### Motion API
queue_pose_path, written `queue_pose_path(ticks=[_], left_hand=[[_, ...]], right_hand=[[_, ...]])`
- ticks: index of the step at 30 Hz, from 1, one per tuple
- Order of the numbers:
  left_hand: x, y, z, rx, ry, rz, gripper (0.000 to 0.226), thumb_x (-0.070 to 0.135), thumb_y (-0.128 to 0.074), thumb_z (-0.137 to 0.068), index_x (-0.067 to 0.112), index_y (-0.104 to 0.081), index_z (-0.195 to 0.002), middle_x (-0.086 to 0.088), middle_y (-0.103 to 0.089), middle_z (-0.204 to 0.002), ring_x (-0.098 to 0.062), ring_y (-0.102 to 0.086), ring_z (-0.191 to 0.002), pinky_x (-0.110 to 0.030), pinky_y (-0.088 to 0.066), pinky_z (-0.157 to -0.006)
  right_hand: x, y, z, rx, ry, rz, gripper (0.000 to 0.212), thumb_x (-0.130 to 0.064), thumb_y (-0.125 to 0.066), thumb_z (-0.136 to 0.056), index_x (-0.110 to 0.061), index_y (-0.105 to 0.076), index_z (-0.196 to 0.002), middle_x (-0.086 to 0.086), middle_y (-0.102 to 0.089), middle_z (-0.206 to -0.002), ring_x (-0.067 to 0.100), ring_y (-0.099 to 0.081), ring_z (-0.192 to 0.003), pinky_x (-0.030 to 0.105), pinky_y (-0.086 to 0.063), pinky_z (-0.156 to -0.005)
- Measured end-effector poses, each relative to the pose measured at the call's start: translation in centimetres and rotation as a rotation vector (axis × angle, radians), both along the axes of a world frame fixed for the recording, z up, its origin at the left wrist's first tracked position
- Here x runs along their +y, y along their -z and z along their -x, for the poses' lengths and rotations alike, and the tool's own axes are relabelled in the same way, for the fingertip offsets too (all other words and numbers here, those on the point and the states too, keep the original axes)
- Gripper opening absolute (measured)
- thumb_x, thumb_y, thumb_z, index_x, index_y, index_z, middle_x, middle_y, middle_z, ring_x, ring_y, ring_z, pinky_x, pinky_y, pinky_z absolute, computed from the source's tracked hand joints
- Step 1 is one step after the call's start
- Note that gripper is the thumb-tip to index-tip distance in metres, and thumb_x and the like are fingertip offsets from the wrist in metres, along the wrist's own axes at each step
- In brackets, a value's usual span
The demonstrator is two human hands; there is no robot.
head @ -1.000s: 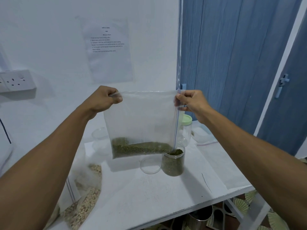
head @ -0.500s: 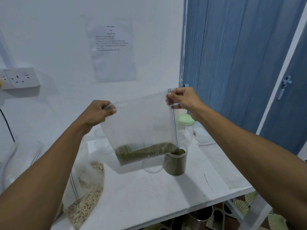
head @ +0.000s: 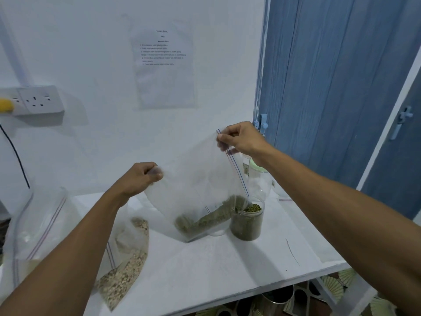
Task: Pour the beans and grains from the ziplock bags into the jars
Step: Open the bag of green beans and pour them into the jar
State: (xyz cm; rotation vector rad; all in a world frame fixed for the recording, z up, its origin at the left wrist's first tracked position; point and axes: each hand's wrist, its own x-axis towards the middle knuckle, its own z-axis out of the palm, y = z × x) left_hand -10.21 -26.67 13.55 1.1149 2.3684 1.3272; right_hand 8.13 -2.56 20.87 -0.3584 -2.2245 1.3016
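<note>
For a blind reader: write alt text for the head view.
Two hands hold a clear ziplock bag of green beans tilted, its zip edge low at the rim of a nearly full jar on a white table. The left hand grips one corner; the right hand pinches the zip edge. A bag of pale grains lies at the left.

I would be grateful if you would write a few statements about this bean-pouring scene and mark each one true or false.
1. The left hand and the right hand both grip the bag of green beans. True.
2. The open jar at the bag's lower edge is empty. False: the open jar is nearly full of green beans.
3. The right hand is raised higher than the left hand. True.
4. The bag of pale grains is held in the air. False: it lies on the table, untouched.
5. The rear jar has a red lid. False: its lid is pale green.
</note>
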Motion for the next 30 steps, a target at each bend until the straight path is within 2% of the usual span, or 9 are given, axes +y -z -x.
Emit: queue_pose_path(ticks=[3, 6, 8, 10, 12, 15, 22, 27, 30], left_hand=[[1.4, -1.7, -1.7, 0.052, 0.004, -0.026, 0.032, 0.022, -0.071, -0.09, 0.018, -0.06, -0.12, 0.003, -0.06, -0.112, -0.016, -0.057, -0.103, -0.027, -0.044, -0.083], [4.2, -3.8, -3.6, 0.236, 0.07, 0.001, 0.053, 0.035, -0.076, -0.085, 0.022, -0.054, -0.132, 0.007, -0.056, -0.121, -0.012, -0.053, -0.112, -0.027, -0.041, -0.092], [6.2, -5.0, -4.7, 0.3, 0.119, 0.007, 0.048, 0.039, -0.076, -0.084, 0.02, -0.059, -0.125, 0.008, -0.059, -0.117, -0.01, -0.055, -0.107, -0.026, -0.042, -0.09], [7.7, -5.6, -5.6, 0.356, 0.145, 0.004, 0.022, 0.037, -0.075, -0.085, 0.021, -0.063, -0.096, 0.007, -0.061, -0.094, -0.009, -0.055, -0.085, -0.026, -0.042, -0.073], [8.6, -5.7, -6.0, 0.403, 0.159, 0.005, 0.024, 0.028, -0.071, -0.089, 0.021, -0.055, -0.074, 0.007, -0.056, -0.073, -0.009, -0.05, -0.066, -0.026, -0.036, -0.062], [9.5, -5.5, -6.2, 0.372, 0.161, -0.022, 0.014, 0.013, -0.065, -0.093, 0.011, -0.065, -0.079, -0.001, -0.069, -0.077, -0.015, -0.065, -0.071, -0.028, -0.049, -0.068], [9.7, -4.9, -5.6, 0.309, 0.157, -0.099, 0.018, 0.006, -0.061, -0.093, -0.011, -0.059, -0.086, -0.008, -0.068, -0.078, -0.015, -0.06, -0.067, -0.027, -0.05, -0.068], [9.2, -4.9, -5.2, 0.255, 0.146, -0.146, 0.017, 0.002, -0.06, -0.093, -0.012, -0.058, -0.085, -0.008, -0.065, -0.076, -0.008, -0.057, -0.063, -0.012, -0.046, -0.063], [9.0, -4.9, -4.9, 0.237, 0.147, -0.145, 0.019, 0.003, -0.06, -0.093, -0.013, -0.057, -0.085, -0.004, -0.065, -0.075, -0.007, -0.058, -0.063, -0.013, -0.046, -0.063]], right_hand=[[-0.2, 0.0, 0.3, -0.011, -0.007, -0.018, 0.016, -0.013, -0.065, -0.095, 0.001, -0.072, -0.09, 0.018, -0.074, -0.088, 0.016, -0.066, -0.071, 0.032, -0.056, -0.069], [-0.2, 0.0, 0.5, -0.014, -0.014, -0.028, 0.016, -0.013, -0.065, -0.095, 0.0, -0.073, -0.088, 0.017, -0.074, -0.087, 0.016, -0.066, -0.071, 0.033, -0.057, -0.071], [-0.2, 0.0, 0.5, -0.013, -0.013, -0.035, 0.017, -0.014, -0.066, -0.095, -0.001, -0.073, -0.088, 0.017, -0.074, -0.087, 0.016, -0.066, -0.071, 0.034, -0.057, -0.072], [0.0, 0.1, 0.5, -0.007, -0.018, -0.032, 0.017, -0.015, -0.066, -0.095, -0.001, -0.073, -0.088, 0.016, -0.074, -0.086, 0.017, -0.067, -0.072, 0.035, -0.058, -0.073], [0.1, 0.2, 0.3, -0.002, -0.023, -0.025, 0.016, -0.015, -0.066, -0.095, -0.002, -0.074, -0.089, 0.015, -0.074, -0.087, 0.017, -0.067, -0.073, 0.035, -0.059, -0.074], [0.6, 0.6, 0.0, -0.008, -0.033, -0.018, 0.017, -0.017, -0.066, -0.095, -0.003, -0.074, -0.092, 0.014, -0.074, -0.088, 0.015, -0.067, -0.074, 0.033, -0.059, -0.074], [4.1, 4.1, -1.6, -0.234, -0.085, -0.059, 0.018, -0.018, -0.072, -0.09, -0.01, -0.073, -0.105, 0.002, -0.073, -0.096, 0.007, -0.063, -0.082, 0.023, -0.052, -0.073], [5.6, 8.0, -2.1, -0.44, -0.125, -0.185, 0.018, -0.007, -0.075, -0.086, -0.021, -0.067, -0.078, -0.022, -0.059, -0.058, -0.008, -0.052, -0.053, 0.005, -0.038, -0.056], [6.1, 9.8, -1.8, -0.503, -0.118, -0.275, 0.013, -0.012, -0.076, -0.085, -0.015, -0.074, -0.098, -0.017, -0.068, -0.078, -0.005, -0.061, -0.067, 0.007, -0.043, -0.064]])
